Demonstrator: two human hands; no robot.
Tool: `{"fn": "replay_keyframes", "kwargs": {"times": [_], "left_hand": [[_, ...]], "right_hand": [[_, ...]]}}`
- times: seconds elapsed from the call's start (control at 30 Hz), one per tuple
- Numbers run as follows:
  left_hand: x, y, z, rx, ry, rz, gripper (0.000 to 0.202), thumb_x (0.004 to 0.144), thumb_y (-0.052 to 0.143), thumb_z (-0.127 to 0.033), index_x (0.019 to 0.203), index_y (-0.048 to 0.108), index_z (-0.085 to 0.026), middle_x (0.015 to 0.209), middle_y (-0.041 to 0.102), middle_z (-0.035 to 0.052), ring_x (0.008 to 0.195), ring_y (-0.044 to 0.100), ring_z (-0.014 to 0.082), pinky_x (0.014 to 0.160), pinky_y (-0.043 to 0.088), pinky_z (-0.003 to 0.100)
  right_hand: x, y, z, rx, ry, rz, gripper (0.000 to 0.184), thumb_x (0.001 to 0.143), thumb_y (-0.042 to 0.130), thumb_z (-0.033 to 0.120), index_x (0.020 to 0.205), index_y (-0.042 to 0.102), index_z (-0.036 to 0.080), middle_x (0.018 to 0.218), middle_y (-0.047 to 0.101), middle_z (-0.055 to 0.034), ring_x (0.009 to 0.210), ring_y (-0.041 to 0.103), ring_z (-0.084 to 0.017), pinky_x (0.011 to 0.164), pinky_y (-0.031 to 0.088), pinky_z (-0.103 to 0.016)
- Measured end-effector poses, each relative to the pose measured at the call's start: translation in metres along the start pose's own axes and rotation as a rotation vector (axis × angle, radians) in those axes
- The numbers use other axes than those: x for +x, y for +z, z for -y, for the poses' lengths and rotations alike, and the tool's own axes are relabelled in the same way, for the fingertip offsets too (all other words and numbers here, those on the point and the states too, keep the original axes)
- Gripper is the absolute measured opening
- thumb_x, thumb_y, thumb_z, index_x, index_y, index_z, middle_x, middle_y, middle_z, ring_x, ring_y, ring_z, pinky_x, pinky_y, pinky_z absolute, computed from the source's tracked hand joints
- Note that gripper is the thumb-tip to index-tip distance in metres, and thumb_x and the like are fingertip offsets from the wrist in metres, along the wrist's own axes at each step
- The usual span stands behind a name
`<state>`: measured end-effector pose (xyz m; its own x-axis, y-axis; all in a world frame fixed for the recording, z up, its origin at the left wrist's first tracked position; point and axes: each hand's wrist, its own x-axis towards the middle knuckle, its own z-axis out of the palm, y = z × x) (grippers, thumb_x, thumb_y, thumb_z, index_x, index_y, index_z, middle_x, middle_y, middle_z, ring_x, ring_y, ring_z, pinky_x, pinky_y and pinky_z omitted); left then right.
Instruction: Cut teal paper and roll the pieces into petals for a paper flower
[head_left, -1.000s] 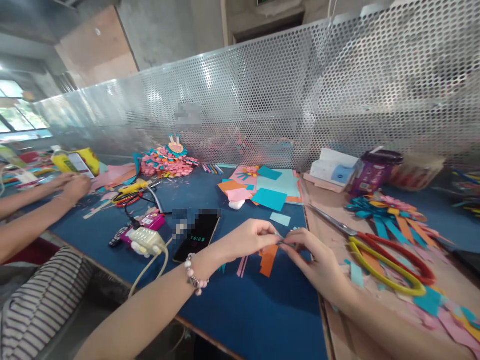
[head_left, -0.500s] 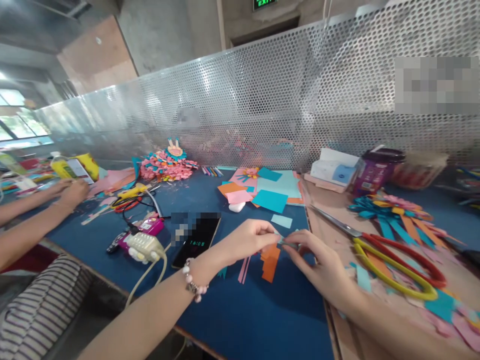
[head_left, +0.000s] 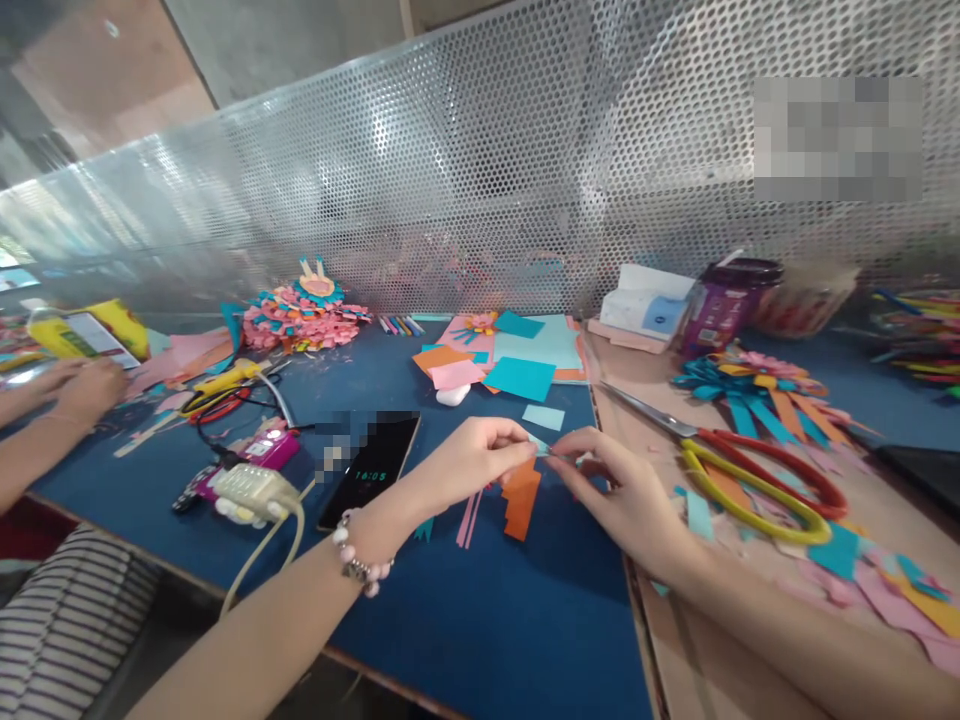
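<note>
My left hand pinches one end of a small light-blue paper piece. At its other end, the thumb and forefinger of my right hand are closed on the same piece. Fingers hide much of it. Under my hands, orange paper pieces lie overlapped on the blue tabletop. Thin pink paper strips and a teal scrap are beside them. Just beyond my hands rests a pale-blue paper rectangle.
Red-and-yellow-handled scissors lie on cardboard at right among scraps and a paper flower. A phone and a power strip are at left. Coloured sheets lie ahead. Another person's hands work far left.
The view has turned a little, so everything sits further left and higher. Both hands stay together at the light-blue paper piece, with only slight finger movement.
</note>
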<state>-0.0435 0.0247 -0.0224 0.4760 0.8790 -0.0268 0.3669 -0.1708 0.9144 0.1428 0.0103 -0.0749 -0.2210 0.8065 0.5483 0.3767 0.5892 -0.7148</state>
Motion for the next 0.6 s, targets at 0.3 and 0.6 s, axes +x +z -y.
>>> {"fn": "replay_keyframes", "kwargs": {"times": [0.3, 0.6], "left_hand": [[0.0003, 0.0000, 0.0019, 0.070, 0.014, 0.016, 0.023, 0.083, 0.052, -0.037, 0.086, 0.061, -0.017, 0.056, 0.047, -0.0048, 0.050, 0.041, 0.0077, 0.048, 0.030, 0.021], [0.0012, -0.0017, 0.0003, 0.142, 0.026, 0.012, 0.026, 0.081, 0.056, -0.041, 0.086, 0.061, -0.016, 0.054, 0.050, -0.0047, 0.050, 0.044, 0.0084, 0.048, 0.031, 0.021]], "right_hand": [[0.0007, 0.0004, 0.0020, 0.108, 0.124, -0.038, 0.017, 0.083, 0.059, 0.034, 0.094, 0.059, 0.021, 0.079, 0.063, -0.0027, 0.058, 0.061, -0.012, 0.049, 0.053, -0.025], [0.0012, 0.0007, 0.0020, 0.161, 0.185, -0.030, 0.015, 0.083, 0.060, 0.032, 0.092, 0.060, 0.021, 0.076, 0.066, -0.0016, 0.069, 0.065, -0.015, 0.064, 0.054, -0.028]]}}
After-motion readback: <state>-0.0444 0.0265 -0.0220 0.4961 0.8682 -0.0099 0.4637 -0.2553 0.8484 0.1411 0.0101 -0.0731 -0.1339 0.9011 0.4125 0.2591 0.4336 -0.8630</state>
